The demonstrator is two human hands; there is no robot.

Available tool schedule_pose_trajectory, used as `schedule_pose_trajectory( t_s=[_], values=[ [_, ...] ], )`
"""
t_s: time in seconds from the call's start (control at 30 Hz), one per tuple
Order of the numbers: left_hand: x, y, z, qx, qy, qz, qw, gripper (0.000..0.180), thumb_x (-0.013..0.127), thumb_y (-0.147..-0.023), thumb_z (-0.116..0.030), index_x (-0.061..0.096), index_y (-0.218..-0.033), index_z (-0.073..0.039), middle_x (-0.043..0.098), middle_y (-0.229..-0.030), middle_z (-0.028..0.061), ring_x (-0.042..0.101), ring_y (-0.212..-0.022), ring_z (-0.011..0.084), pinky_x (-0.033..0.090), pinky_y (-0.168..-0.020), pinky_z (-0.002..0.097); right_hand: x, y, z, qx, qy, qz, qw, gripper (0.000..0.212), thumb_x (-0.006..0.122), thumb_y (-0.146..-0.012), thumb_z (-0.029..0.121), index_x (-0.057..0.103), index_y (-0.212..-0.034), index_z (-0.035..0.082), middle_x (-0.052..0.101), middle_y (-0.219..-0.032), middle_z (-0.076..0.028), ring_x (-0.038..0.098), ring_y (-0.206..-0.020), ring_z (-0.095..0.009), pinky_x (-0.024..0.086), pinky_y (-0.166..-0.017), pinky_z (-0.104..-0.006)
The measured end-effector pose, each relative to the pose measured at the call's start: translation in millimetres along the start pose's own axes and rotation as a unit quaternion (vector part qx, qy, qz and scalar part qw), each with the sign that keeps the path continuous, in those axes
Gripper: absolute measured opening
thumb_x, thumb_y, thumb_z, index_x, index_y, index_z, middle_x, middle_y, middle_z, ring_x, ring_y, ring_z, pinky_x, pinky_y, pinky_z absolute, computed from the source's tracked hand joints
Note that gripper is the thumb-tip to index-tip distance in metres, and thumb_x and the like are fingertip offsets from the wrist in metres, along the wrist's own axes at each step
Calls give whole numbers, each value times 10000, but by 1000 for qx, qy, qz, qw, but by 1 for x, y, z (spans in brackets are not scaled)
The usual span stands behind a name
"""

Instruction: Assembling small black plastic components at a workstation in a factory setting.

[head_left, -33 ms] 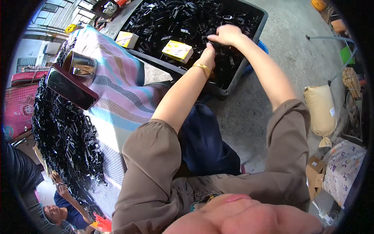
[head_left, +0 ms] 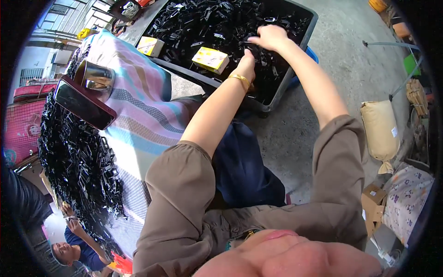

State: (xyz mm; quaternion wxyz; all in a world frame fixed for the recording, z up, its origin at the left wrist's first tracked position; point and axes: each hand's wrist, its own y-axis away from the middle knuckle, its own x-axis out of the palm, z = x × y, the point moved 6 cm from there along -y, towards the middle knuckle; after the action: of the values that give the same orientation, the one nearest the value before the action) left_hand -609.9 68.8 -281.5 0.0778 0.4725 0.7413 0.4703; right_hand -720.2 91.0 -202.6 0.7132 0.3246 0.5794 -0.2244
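A large black bin (head_left: 277,99) filled with small black plastic clip-like parts (head_left: 207,18) stands in front of me. Over its near right part, both of my hands are close together. My left hand (head_left: 244,68), with a gold bangle at the wrist, has its thumb up against a small dark part; its other fingers are hidden behind the hand. My right hand (head_left: 272,38) is just beyond, fingers bent toward the left thumb; what they hold blends into the dark parts. Two small yellow-and-white boxes rest nearby, one box (head_left: 211,60) closer to my left hand, another box (head_left: 150,47) at the left corner.
To my left, a striped cloth (head_left: 134,115) carries a phone (head_left: 85,104), a metal cup (head_left: 98,78) and a heap of black parts (head_left: 78,161). Another person (head_left: 78,244) is at the lower left. A tan sack (head_left: 380,134) and cardboard box (head_left: 374,198) stand at right.
My right hand has shifted slightly up and away from the left thumb, and its fingers have moved. My left hand stays nearly in place.
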Motion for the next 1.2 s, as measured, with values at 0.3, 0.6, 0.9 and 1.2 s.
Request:
schedule_pose_trajectory(
  t_s=[0.3, 0.6, 0.9, 1.2],
  values=[
    [-58, -15, -15, -7, -17, -93, 995, 591, 277, -887, -536, 322, -1328, -145, 363, -1357, 122, 318, -1233, 401, 134, -912, 712, 22, -16, 23, 14, 17, 150, 988, 918, 336, -695, 781, 516, -1195, 32, 396, -1314, -192, 350, -1235, -325, 303, -998, -468],
    [-6, -13, -11, 73, -333, -138, 930, 694, 134, -860, -548, 274, -1362, -89, 274, -1403, 146, 246, -1301, 319, 154, -1066, 440, 90, -41, -40, 16, -71, 183, 980, 944, 330, -727, 748, 408, -1254, -31, 387, -1297, -251, 330, -1243, -360, 286, -1025, -390],
    [-70, -75, 8, 148, -75, -623, 765, 664, 209, -878, -558, 382, -1283, -61, 318, -1324, 178, 330, -1217, 330, 258, -998, 450, 88, -41, -7, 92, -40, 173, 980, 806, 306, -755, 718, 453, -1267, 113, 383, -1320, -206, 328, -1248, -354, 235, -1029, -464],
    [-19, -17, -3, 18, -30, -193, 981, 677, 239, -847, -594, 310, -1357, -155, 207, -1400, 209, 255, -1272, 380, 203, -1022, 506, 110, -43, -37, 108, -106, 193, 969, 820, 331, -748, 708, 479, -1234, 64, 362, -1314, -250, 359, -1229, -351, 280, -1012, -459]
  ],
)
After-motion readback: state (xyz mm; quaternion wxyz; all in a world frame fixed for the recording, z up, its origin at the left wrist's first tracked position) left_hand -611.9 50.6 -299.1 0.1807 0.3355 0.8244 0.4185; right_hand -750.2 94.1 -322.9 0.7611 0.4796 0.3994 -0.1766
